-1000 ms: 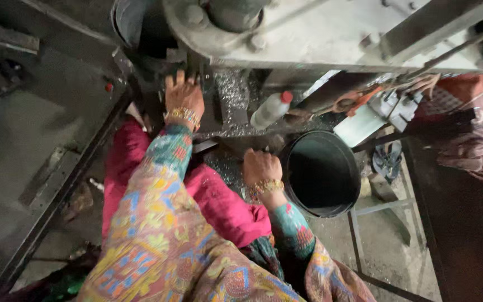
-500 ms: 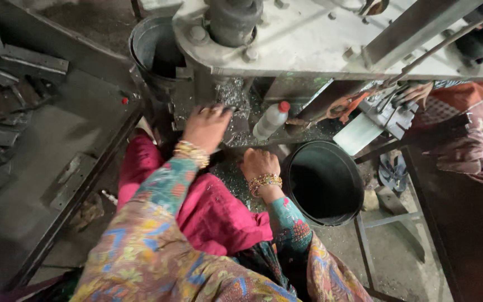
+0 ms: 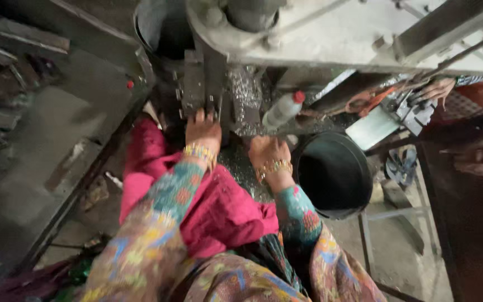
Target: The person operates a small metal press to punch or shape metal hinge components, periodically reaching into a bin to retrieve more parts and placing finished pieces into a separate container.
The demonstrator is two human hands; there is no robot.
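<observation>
Left hand (image 3: 202,131) shifted left, fingers open against press block (image 3: 194,84); right hand (image 3: 268,154) curled, grip unclear.

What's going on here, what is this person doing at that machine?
A person in colourful patterned sleeves sits at a heavy metal press. Their left hand reaches up against the dark block under the machine head, and their right hand rests on the bed, which is strewn with shiny metal scraps. A black bucket stands just right of the right hand, and a plastic bottle with a red cap lies behind it.
</observation>
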